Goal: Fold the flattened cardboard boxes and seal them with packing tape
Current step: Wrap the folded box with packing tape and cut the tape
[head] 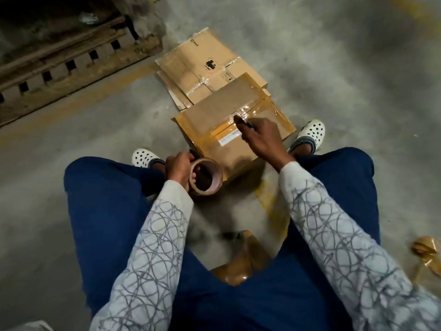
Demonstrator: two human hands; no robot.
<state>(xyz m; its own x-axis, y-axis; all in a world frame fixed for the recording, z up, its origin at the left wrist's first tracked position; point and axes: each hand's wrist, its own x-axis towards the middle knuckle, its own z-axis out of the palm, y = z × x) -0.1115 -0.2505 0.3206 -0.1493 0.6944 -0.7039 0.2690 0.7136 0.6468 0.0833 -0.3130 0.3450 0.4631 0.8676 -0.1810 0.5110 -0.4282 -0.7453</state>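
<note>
An assembled cardboard box (pixel 214 108) stands on the concrete floor between my feet, with brown packing tape running across its top and sides. My left hand (pixel 179 166) grips a roll of brown packing tape (pixel 214 185) at the box's near left corner, fingers through its core. My right hand (pixel 262 137) is over the box top, thumb pressed on the shiny tape at the seam. Its fingers curl around a small dark tool (pixel 249 125); what kind of tool I cannot tell. Flattened cardboard boxes (pixel 198 60) lie stacked just behind the box.
A wooden pallet (pixel 71 58) lies at the far left. Crumpled brown tape (pixel 241 263) sits on the floor between my knees, and another wad (pixel 427 249) lies at the right edge. My white perforated shoes (pixel 312 132) flank the box. Yellow floor paint runs under it.
</note>
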